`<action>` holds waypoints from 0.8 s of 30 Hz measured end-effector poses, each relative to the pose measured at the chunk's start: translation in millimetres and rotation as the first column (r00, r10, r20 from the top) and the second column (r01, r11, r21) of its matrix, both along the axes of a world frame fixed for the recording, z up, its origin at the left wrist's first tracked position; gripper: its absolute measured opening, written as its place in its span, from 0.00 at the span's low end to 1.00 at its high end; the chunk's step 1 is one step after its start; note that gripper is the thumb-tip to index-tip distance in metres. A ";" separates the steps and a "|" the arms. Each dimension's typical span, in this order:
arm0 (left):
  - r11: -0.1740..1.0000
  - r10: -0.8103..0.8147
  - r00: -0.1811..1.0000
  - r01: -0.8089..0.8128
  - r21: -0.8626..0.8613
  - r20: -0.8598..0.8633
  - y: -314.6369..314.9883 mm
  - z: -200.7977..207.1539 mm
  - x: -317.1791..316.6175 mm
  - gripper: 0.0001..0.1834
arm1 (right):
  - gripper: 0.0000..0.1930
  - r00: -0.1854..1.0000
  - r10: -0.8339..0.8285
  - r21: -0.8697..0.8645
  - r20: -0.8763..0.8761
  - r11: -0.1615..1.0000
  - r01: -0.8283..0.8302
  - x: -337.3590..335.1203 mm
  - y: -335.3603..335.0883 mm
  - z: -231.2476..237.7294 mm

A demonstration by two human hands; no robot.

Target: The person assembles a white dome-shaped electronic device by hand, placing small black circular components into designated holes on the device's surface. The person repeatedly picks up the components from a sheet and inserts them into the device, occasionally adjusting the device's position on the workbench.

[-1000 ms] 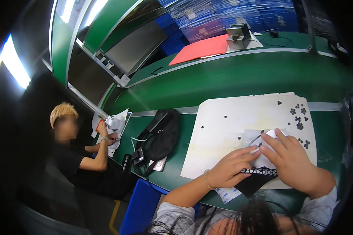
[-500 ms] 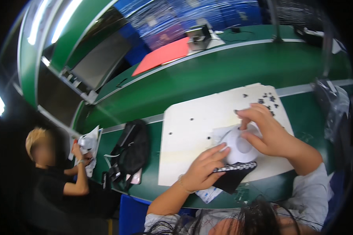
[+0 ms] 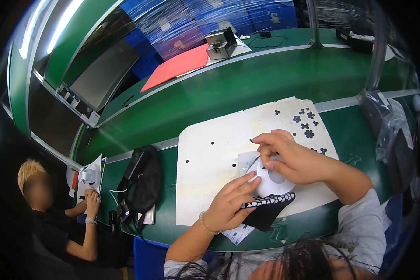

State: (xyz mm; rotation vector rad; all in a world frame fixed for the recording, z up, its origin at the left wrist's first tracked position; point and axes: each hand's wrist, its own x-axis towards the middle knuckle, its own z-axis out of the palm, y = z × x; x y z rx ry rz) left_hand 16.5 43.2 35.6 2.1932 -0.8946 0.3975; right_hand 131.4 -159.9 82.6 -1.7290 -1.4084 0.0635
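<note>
A white round plastic part (image 3: 269, 187) with a raised ring is held between my hands, over a white board. My left hand (image 3: 232, 201) is closed on a black sheet (image 3: 266, 218) edged with rows of white dots, its fingertips also against the white part's left side. Above the part, my right hand (image 3: 289, 158) has its thumb and a bent finger at the top rim. A small black dot (image 3: 251, 140) shows at its outstretched index fingertip. Whatever lies under the right fingers is hidden. A printed backing sheet (image 3: 238, 234) sticks out below my left hand.
On the white board (image 3: 200, 191) lie single black dots and several clusters (image 3: 304, 126). A black bag (image 3: 142, 179) sits at left, near a co-worker (image 3: 74, 224) with a similar white part (image 3: 87, 176). Plastic-wrapped things (image 3: 387, 126) stand at right; a metal box (image 3: 220, 44) is behind.
My view has shifted, so the scene sits further left. My hands keep much the same hold, with the right fingers more curled at the white part. The co-worker's raised hand has come down.
</note>
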 end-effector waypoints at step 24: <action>1.000 -0.001 1.000 0.001 -0.003 -0.003 0.4 0.2 0.3 0.08 | 0.25 0.992 -0.124 0.004 -0.012 0.992 0.124 -13.2 3.4 2.6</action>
